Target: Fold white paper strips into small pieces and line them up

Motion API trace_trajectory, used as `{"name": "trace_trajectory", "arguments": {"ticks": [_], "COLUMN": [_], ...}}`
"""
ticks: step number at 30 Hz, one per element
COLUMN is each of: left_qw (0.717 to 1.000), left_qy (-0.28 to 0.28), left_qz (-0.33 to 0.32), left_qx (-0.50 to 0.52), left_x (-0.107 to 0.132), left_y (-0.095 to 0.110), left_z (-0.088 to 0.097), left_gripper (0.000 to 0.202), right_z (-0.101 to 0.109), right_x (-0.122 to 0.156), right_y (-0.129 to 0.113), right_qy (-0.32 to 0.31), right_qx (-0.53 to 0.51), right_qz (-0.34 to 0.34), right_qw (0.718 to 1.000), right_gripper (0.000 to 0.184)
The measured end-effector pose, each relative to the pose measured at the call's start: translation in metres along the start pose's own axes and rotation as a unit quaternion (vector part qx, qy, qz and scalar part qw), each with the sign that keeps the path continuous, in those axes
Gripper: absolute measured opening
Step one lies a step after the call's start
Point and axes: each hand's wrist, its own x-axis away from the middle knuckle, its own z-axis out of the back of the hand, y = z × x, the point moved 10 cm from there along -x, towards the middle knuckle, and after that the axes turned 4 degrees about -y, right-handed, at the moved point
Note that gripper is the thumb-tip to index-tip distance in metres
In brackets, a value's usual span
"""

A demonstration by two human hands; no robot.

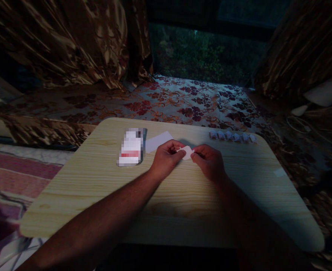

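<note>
A small piece of folded white paper [186, 153] is pinched between my two hands, above the middle of the wooden table [171, 199]. My left hand [167, 157] grips its left side with thumb and fingers. On the right side, my right hand [209, 160] pinches the paper's edge. Just beyond my left hand lies a flat white paper strip [159, 141], partly hidden by that hand. A phone [130, 146] with a blurred-out surface rests left of the strip. Several small folded paper pieces [233, 136] sit in a row near the table's far right edge.
A small white scrap [279, 172] lies by the table's right edge. Behind the table is a ledge covered in floral cloth [194, 99], below a window framed by shiny brown curtains [98, 41]. A white lamp [325, 92] stands at right. Striped bedding [22, 169] is at left.
</note>
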Motion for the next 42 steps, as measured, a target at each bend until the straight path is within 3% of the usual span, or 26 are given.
{"name": "trace_trajectory", "arguments": {"ticks": [9,42], "left_qw": [1.0,0.998], "left_qy": [-0.027,-0.006], "left_qz": [0.0,-0.04], "left_qx": [0.009,-0.037], "left_x": [0.001,0.003], "left_y": [-0.001,0.008], "left_z": [-0.007,-0.003], "left_gripper": [0.015,0.011], "right_z": [0.003,0.006], "right_x": [-0.001,0.003], "right_y": [-0.002,-0.008], "right_qy": [0.011,0.024], "right_qx": [0.002,0.039], "right_qz": [-0.002,0.011], "right_qw": [1.0,0.999], "right_gripper": [0.004,0.006]}}
